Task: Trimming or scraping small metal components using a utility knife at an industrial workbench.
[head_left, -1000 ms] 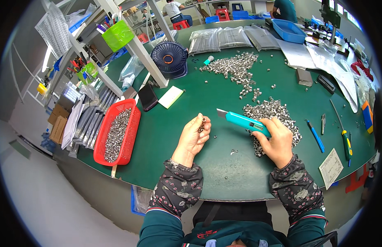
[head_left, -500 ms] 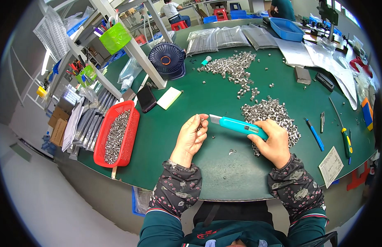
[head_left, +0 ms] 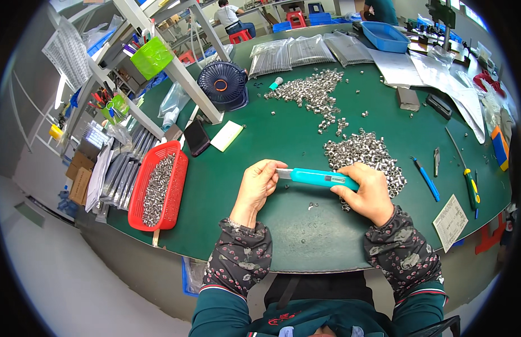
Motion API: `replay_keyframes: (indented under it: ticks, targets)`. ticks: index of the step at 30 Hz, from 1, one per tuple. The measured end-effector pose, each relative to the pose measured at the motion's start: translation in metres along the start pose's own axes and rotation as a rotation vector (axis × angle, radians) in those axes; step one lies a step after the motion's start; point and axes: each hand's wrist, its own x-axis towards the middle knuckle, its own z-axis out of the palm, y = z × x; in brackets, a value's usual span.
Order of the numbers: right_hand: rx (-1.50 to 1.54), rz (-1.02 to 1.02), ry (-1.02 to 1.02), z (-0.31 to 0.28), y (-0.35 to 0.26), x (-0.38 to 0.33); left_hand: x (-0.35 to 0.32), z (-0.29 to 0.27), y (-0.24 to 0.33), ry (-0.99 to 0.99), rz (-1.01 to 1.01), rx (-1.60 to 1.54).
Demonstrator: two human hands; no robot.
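Red basket [head_left: 138,197], small blue fan [head_left: 223,83], black phone [head_left: 196,137], blue tray [head_left: 387,37].

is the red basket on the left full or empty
Partly full. The red basket holds a heap of small silvery metal parts along its middle, while mesh shows bare near the rim.

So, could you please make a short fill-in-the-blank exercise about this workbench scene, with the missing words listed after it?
1. The right hand holds a ____ utility knife by its handle.
2. The left hand meets the knife at its ____ end.
3. The red basket at the table's left edge holds small ____ parts.
4. The dark blue ____ stands on the green table near the shelf frame.

Missing words: teal; blade; metal; fan
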Motion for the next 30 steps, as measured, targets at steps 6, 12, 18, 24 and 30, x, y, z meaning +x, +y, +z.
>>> replay_keyframes:
  ticks: [6, 12, 18, 24, 30]
  targets:
    - [0.267, 0.058, 0.312, -0.007, 0.002, 0.003, 0.001, 0.002, 0.004, 0.103, -0.03, -0.318]
    - [0.43, 0.261, 0.425, -0.012, 0.005, 0.007, 0.016, 0.019, 0.011, 0.018, -0.157, -0.126]
    - [0.52, 0.272, 0.445, -0.011, 0.004, 0.008, 0.059, 0.049, 0.017, 0.002, -0.183, 0.337]
    - [0.539, 0.278, 0.454, -0.013, 0.002, 0.003, 0.119, 0.01, 0.009, 0.374, -0.007, 0.676]
    - [0.608, 0.305, 0.409, -0.015, -0.003, 0.004, 0.153, -0.013, 0.011, 0.517, 0.244, 1.524]
